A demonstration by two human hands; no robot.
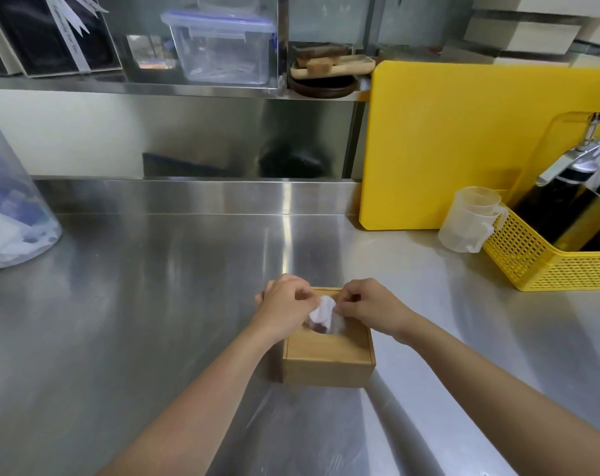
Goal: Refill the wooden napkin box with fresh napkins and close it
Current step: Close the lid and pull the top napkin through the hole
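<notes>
A square wooden napkin box (327, 359) stands on the steel counter near me, its lid on top with an opening in the middle. A white napkin (326, 312) sticks up out of that opening. My left hand (284, 305) and my right hand (372, 305) both rest on the box top and pinch the napkin from either side. The far edge of the box is partly hidden by my fingers.
A clear plastic bag with white and blue packs (10, 214) lies at the left. A yellow cutting board (463, 142) leans at the back right, with clear measuring cups (470, 219) and a yellow basket (552, 259) holding dark bottles. Clear plastic film (291, 431) lies near the counter's front.
</notes>
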